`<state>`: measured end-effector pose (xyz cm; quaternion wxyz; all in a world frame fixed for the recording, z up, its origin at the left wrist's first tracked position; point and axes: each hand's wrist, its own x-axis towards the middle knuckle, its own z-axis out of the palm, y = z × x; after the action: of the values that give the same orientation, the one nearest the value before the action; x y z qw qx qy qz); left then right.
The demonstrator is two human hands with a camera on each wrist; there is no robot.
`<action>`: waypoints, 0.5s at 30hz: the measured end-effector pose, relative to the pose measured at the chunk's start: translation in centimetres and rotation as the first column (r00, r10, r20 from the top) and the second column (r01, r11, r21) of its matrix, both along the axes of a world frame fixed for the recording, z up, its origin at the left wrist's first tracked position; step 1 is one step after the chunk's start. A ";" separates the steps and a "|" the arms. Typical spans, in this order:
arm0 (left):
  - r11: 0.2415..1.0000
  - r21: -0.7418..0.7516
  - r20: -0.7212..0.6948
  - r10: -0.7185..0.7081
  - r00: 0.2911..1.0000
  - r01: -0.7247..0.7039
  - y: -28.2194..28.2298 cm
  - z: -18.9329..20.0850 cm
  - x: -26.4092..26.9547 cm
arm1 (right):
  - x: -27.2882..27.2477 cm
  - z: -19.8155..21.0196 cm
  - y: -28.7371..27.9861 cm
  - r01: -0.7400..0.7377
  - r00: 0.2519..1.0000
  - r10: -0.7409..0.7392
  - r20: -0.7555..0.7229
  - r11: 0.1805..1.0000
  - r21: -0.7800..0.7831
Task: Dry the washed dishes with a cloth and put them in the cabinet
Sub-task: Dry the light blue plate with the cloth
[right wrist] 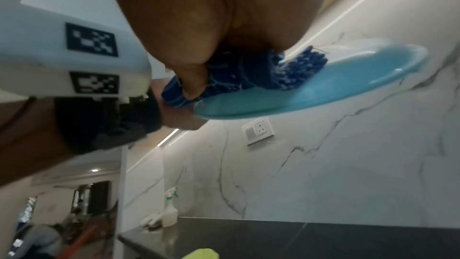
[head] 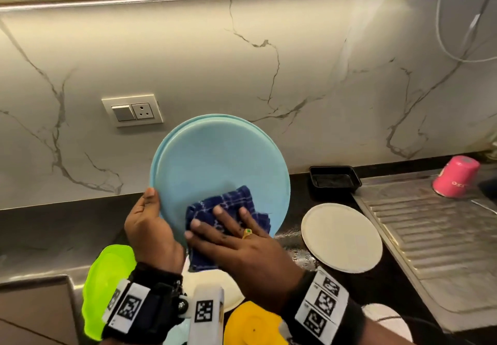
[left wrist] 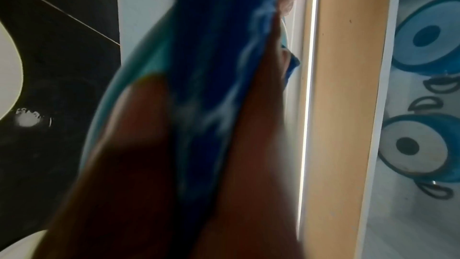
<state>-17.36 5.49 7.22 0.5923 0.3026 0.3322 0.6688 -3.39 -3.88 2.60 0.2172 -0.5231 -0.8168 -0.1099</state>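
Above the near counter | left hand [head: 150,226] grips tilted blue plate [head: 215,162] by its left rim | right hand [head: 242,245], fingers spread, presses cloth [head: 226,215] flat on its lower face | best: firm circular wipes outward, steady rim grip.

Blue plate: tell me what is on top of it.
On the blue plate lies a dark blue cloth, pressed flat by the right hand. The plate surface beneath cloth and hand is hidden.

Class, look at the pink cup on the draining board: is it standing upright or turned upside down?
Upside down. In the head view the pink cup rests on its wider rim on the draining board, its closed base facing up.
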 end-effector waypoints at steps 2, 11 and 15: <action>0.999 0.029 0.001 -0.019 1.000 0.019 0.0 0.0 -0.4 | 2.6 -0.7 0.2 0.060 0.998 -0.060 -0.013 0.998 0.008; 0.993 -0.034 -0.030 0.108 0.994 -0.109 -0.8 -1.0 1.8 | 7.4 -1.7 2.1 0.035 0.816 -0.134 -0.563 0.982 -0.184; 0.988 -0.094 -0.012 0.120 0.993 -0.121 -0.7 -1.8 2.7 | 3.9 -2.4 0.1 -0.018 0.996 0.020 -0.084 1.000 0.023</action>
<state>-14.70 4.82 5.45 0.5634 0.2554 0.3829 0.6860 0.47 -3.74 0.16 0.2583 -0.5168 -0.8107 -0.0950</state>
